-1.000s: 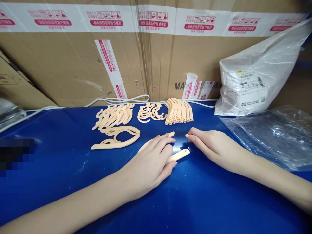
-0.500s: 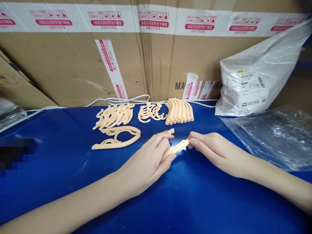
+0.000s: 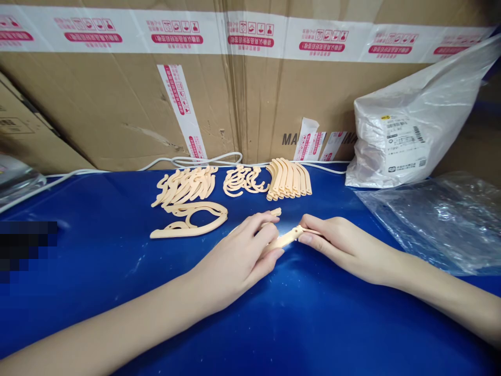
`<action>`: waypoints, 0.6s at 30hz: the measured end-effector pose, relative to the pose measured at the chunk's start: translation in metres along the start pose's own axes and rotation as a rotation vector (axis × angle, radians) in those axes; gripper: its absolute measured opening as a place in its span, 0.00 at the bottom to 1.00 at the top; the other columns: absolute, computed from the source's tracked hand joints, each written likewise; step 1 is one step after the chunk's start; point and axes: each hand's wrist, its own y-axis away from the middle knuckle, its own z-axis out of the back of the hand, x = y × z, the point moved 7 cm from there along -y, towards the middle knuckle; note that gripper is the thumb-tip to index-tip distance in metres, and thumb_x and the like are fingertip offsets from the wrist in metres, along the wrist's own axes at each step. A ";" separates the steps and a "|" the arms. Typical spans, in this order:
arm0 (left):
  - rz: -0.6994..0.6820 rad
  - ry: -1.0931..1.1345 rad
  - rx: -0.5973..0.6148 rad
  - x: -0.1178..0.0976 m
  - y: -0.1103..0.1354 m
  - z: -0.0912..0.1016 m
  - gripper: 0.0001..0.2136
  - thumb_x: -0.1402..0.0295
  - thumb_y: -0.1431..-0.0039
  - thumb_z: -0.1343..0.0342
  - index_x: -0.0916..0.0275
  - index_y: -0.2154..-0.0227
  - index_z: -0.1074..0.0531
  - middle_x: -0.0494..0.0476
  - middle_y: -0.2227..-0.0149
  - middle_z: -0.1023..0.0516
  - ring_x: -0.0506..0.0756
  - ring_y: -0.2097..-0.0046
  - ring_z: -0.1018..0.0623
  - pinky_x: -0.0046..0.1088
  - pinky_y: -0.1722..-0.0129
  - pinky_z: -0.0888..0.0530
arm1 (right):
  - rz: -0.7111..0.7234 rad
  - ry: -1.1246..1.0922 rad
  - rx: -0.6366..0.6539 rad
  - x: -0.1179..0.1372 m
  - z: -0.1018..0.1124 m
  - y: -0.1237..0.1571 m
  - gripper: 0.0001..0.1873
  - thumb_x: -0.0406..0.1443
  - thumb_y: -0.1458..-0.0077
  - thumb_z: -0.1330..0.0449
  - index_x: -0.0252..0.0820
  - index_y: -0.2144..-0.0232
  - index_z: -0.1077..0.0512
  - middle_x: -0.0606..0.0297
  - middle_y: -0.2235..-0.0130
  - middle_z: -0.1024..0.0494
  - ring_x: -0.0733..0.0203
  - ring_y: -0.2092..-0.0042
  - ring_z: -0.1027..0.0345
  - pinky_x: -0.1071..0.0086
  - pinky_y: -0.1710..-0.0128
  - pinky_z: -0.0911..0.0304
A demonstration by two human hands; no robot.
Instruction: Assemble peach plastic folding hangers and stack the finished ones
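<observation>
My left hand (image 3: 242, 256) is closed around beige plastic hanger arms; one arm (image 3: 287, 238) sticks out toward the right, with a hole near its tip, and the end of another piece (image 3: 276, 212) shows above my fingers. My right hand (image 3: 332, 243) pinches a thin beige piece (image 3: 311, 231) against that arm's tip. Most of this thin piece is hidden by my fingers, so its kind is unclear. Left of my hands lies a folded plastic hanger (image 3: 195, 230) on the blue table surface (image 3: 305, 324).
Along the back lie a pile of hanger parts with hooks (image 3: 186, 185), loose hooks (image 3: 235, 183) and a stack of curved hanger arms (image 3: 287, 179). A white cable (image 3: 156, 163) runs before the cardboard boxes (image 3: 117, 104). On the right are a white labelled bag (image 3: 407, 130) and clear plastic film (image 3: 434, 224).
My right fingers have shifted slightly at the arm's tip, and the thin piece between them now shows more. The arm has turned a little in my left hand. The camera view has moved slightly.
</observation>
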 end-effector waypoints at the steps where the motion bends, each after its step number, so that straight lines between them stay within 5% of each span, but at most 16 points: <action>1: -0.009 -0.013 -0.003 0.000 0.000 0.000 0.07 0.66 0.32 0.57 0.60 0.64 0.37 0.62 0.44 0.33 0.58 0.38 0.36 0.42 0.42 0.31 | 0.007 0.016 -0.001 0.001 -0.001 0.000 0.16 0.44 0.32 0.56 0.44 0.71 0.42 0.71 0.75 0.35 0.66 0.75 0.40 0.70 0.74 0.49; 18: -0.068 -0.068 0.022 -0.003 0.005 0.000 0.11 0.67 0.32 0.57 0.63 0.57 0.30 0.63 0.41 0.34 0.59 0.36 0.38 0.46 0.38 0.36 | 0.090 0.146 -0.050 0.007 -0.011 -0.004 0.19 0.47 0.33 0.58 0.43 0.71 0.41 0.67 0.75 0.30 0.65 0.78 0.38 0.71 0.77 0.50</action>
